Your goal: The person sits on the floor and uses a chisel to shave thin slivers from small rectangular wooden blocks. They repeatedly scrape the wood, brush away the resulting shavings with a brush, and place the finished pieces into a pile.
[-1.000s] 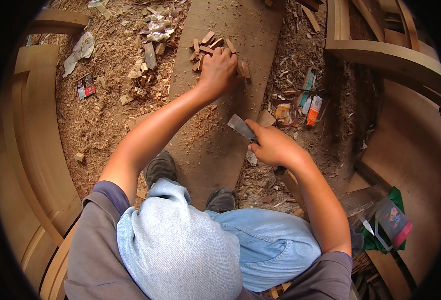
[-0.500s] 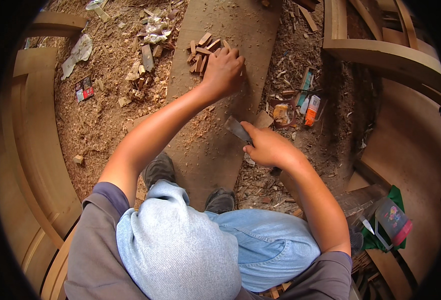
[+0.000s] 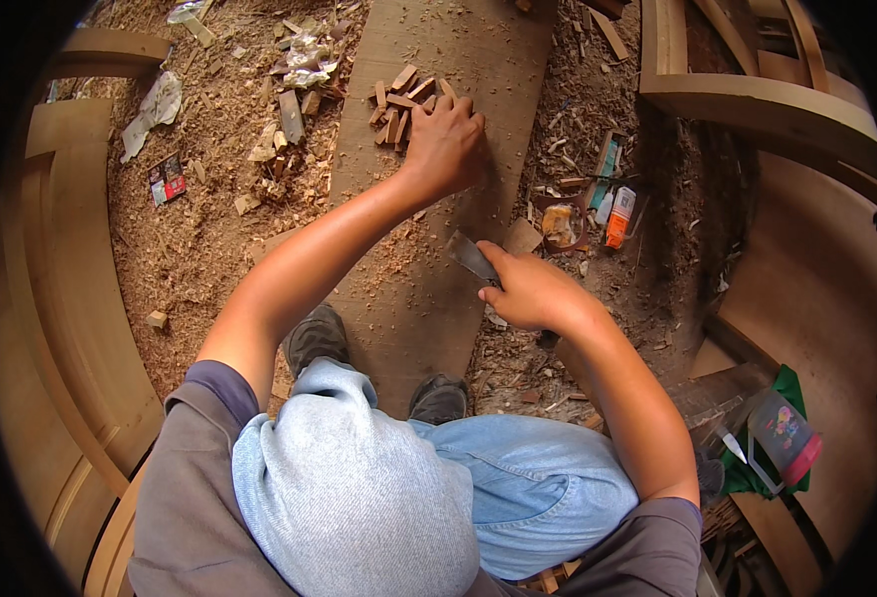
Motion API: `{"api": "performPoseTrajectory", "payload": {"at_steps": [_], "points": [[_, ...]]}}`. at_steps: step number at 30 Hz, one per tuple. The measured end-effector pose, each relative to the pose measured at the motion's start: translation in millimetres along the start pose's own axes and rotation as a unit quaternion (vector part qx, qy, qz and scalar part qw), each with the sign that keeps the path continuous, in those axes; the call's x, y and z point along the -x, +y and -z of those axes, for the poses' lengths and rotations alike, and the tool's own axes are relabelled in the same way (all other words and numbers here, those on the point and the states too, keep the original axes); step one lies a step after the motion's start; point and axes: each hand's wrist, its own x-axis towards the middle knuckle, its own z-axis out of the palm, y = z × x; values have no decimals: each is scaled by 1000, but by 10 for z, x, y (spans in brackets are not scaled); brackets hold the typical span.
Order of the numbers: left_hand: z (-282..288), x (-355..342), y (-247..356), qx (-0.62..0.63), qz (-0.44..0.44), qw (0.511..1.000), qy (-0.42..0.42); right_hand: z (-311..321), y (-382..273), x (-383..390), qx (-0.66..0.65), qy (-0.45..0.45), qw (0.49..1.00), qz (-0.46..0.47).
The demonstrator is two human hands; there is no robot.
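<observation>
A loose pile of small wooden blocks (image 3: 398, 104) lies on a long wooden board (image 3: 389, 343) in front of me. At the pile's right side, my left hand (image 3: 445, 147) reaches down with its fingers curled. Its fingertips are hidden beneath the hand, and so is whatever they may hold. My right hand (image 3: 530, 289) is nearer to me, by the board's right edge. It is closed around a wide, flat-bladed chisel (image 3: 472, 257) whose metal blade points up and left over the board. The handle is mostly covered by my fingers.
Wood shavings and scraps cover the ground on both sides. An orange-and-white bottle (image 3: 618, 218) lies right of the board, beside a dish with yellowish residue (image 3: 562, 226). Curved wooden frames (image 3: 767, 104) stand right, panels (image 3: 80, 249) left. A pink-rimmed clear container (image 3: 784, 438) sits lower right.
Little differs. My left hand stays at the pile with only a slight shift of its fingers, and the right hand keeps the chisel in the same place.
</observation>
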Motion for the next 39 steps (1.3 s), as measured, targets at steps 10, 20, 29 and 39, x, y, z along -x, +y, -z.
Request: {"api": "performPoseTrajectory", "payload": {"at_steps": [10,20,29,39], "points": [[28,43,-20,34,17,999,20,4,-20,2,1,-8,1000,-8],[95,719,-567,62,133,986,74,-106,154,-107,7,42,999,5],[102,635,-594,50,111,989,82,-140,153,-131,34,11,999,-21],[174,621,-721,91,118,985,88,-148,160,-146,39,1,999,-31]]}}
